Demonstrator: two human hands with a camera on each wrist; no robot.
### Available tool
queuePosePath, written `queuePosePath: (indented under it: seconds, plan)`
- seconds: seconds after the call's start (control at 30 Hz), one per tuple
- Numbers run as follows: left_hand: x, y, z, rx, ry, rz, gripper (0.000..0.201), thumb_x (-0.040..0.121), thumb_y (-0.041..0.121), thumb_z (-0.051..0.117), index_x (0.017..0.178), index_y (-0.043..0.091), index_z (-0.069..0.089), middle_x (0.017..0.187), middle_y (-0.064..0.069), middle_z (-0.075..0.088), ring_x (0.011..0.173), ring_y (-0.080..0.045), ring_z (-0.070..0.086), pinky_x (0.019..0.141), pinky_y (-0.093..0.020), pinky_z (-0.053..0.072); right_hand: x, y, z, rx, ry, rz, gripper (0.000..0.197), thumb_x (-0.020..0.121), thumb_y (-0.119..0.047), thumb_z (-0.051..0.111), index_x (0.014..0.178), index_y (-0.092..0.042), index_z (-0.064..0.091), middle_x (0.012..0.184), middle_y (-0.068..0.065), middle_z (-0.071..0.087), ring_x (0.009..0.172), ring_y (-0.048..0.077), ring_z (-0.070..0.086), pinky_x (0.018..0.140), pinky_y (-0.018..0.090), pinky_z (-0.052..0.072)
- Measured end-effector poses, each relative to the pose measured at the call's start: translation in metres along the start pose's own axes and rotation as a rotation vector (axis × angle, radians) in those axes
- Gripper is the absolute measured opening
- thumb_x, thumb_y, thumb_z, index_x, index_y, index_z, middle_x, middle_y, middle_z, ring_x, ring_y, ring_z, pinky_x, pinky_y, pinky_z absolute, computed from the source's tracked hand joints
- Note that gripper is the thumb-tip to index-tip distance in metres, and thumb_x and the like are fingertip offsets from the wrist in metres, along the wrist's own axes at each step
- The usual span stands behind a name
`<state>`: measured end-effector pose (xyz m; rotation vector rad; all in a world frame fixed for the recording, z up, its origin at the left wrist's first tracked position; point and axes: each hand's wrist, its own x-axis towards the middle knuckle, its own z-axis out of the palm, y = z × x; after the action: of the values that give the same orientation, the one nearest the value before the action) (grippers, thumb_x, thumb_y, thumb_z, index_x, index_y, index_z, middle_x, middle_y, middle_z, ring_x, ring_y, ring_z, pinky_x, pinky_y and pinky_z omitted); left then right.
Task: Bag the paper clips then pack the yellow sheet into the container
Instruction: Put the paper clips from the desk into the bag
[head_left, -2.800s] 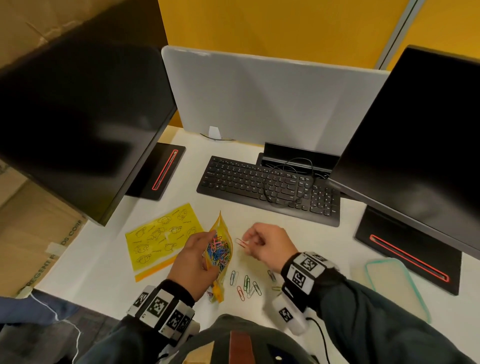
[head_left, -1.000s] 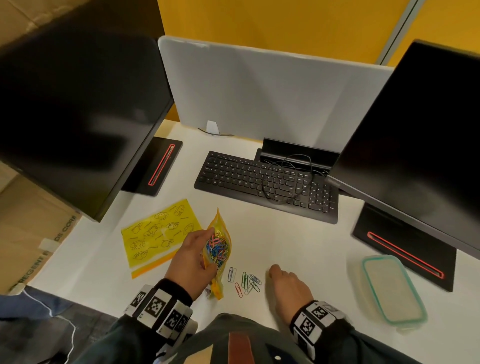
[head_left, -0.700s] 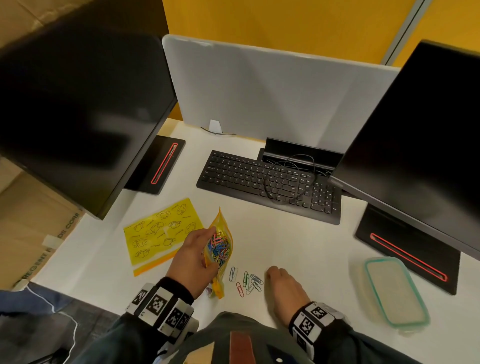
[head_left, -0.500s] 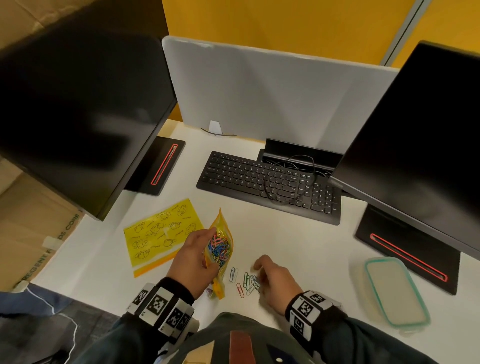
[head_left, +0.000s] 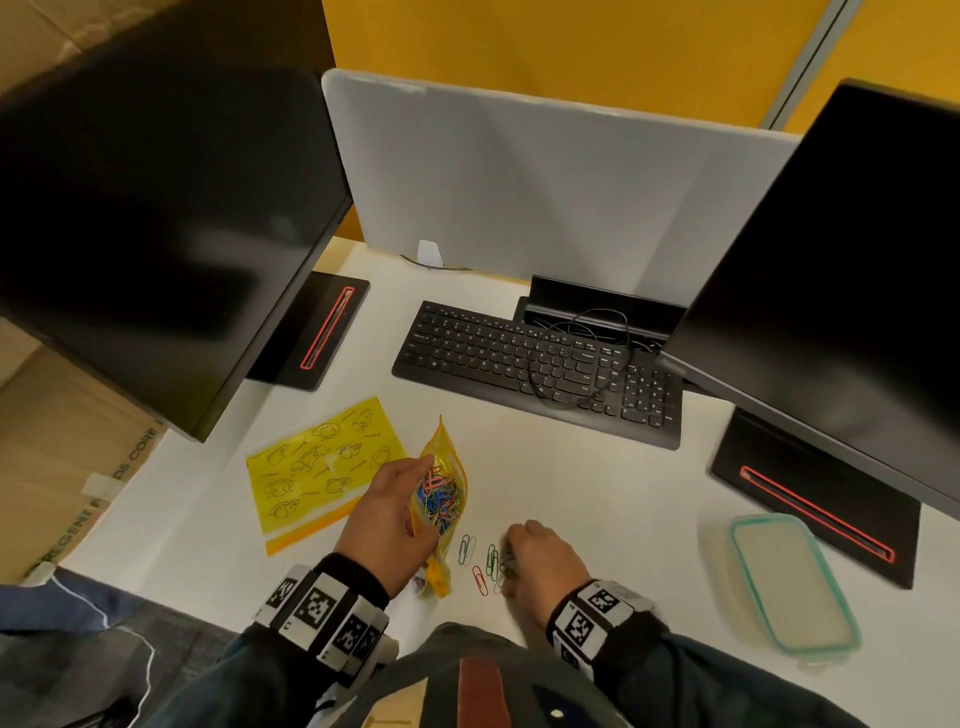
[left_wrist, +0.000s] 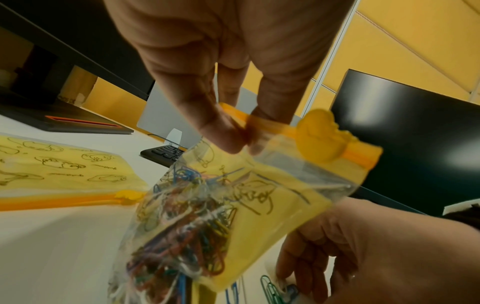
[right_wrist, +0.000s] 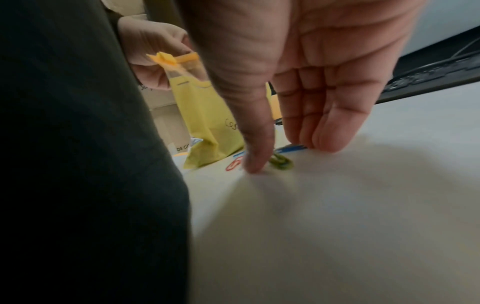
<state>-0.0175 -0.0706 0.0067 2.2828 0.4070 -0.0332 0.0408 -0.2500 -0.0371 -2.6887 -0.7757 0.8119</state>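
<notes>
My left hand (head_left: 389, 514) pinches the top edge of a yellow zip bag (head_left: 441, 499) and holds it upright on the white desk; the bag (left_wrist: 233, 205) is packed with coloured paper clips. Several loose clips (head_left: 480, 564) lie just right of the bag. My right hand (head_left: 535, 561) is down on them. Its thumb tip touches the desk beside a green clip (right_wrist: 281, 161), with the fingers fairly straight beyond a blue one. The yellow sheet (head_left: 317, 462) lies flat left of the bag. The teal-rimmed container (head_left: 784, 577) sits lidded at the far right.
A black keyboard (head_left: 530, 364) with a loose cable lies behind the work spot. Two dark monitors (head_left: 156, 208) overhang the desk on both sides, their black bases (head_left: 810, 499) on the surface. The desk's front edge is close to my wrists.
My right hand went from holding a clip at the bag's mouth to lying flat on the desk, then slid left onto the loose clips. The left hand kept the bag in place.
</notes>
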Motion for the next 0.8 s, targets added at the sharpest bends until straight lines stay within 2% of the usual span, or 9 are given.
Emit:
queuePosePath:
  seconds: [0.07,0.13,0.2,0.33,0.53,0.67,0.8]
  plan:
    - [0.000,-0.001,0.000,-0.004,0.005,0.005,0.071,0.069,0.002,0.065,0.133,0.022,0.041,0.131,0.000,0.042,0.080,-0.013,0.050,0.069,-0.005,0.036,0.001,0.002,0.002,-0.012,0.016,-0.015,0.024,0.086,-0.010,0.055,0.110,-0.008,0.054,0.115,0.010,0.056,0.104,0.027,0.054,0.086,0.034,0.046]
    - [0.000,-0.002,-0.001,-0.008,0.010,0.006,0.071,0.069,0.001,0.065,0.133,0.022,0.041,0.130,0.001,0.042,0.074,-0.009,0.047,0.065,-0.001,0.035,0.001,0.006,0.001,0.004,0.013,-0.025,0.023,0.086,-0.013,0.055,0.109,-0.010,0.056,0.114,0.008,0.055,0.103,0.027,0.055,0.084,0.033,0.045]
    - [0.000,-0.003,-0.001,-0.013,0.012,-0.002,0.071,0.069,0.001,0.065,0.132,0.022,0.041,0.130,0.001,0.042,0.079,-0.013,0.050,0.065,-0.001,0.036,0.001,0.011,-0.001,0.019,0.017,-0.054,0.028,0.085,-0.017,0.057,0.112,-0.013,0.056,0.116,0.005,0.053,0.104,0.026,0.055,0.082,0.032,0.045]
    - [0.000,-0.004,0.000,-0.014,0.013,-0.012,0.070,0.069,0.000,0.064,0.132,0.022,0.041,0.130,-0.001,0.043,0.094,-0.027,0.057,0.072,-0.009,0.039,0.002,0.016,0.000,-0.024,-0.003,-0.104,0.038,0.084,-0.015,0.054,0.121,-0.015,0.053,0.122,0.004,0.051,0.112,0.026,0.051,0.086,0.033,0.047]
    - [0.002,-0.003,0.001,-0.008,0.007,-0.010,0.071,0.069,0.001,0.064,0.133,0.022,0.041,0.131,-0.001,0.042,0.096,-0.027,0.057,0.072,-0.010,0.038,0.003,0.008,0.001,-0.142,-0.046,-0.106,0.027,0.089,-0.008,0.043,0.112,-0.006,0.058,0.117,0.012,0.056,0.110,0.030,0.052,0.087,0.036,0.045]
    - [0.001,-0.003,0.000,-0.007,0.007,-0.012,0.070,0.070,0.002,0.064,0.133,0.022,0.040,0.131,-0.001,0.042,0.097,-0.028,0.056,0.075,-0.014,0.041,0.002,0.001,-0.002,-0.217,-0.081,-0.105,0.028,0.093,-0.003,0.037,0.117,-0.003,0.049,0.123,0.017,0.049,0.115,0.031,0.046,0.087,0.039,0.043]
    - [0.002,-0.003,0.001,-0.009,0.003,-0.014,0.071,0.070,0.002,0.064,0.133,0.023,0.039,0.132,0.000,0.041,0.096,-0.026,0.056,0.074,-0.011,0.039,0.000,-0.004,0.000,-0.262,-0.100,-0.086,0.030,0.096,-0.006,0.029,0.123,-0.003,0.043,0.128,0.018,0.045,0.119,0.032,0.042,0.090,0.042,0.041]
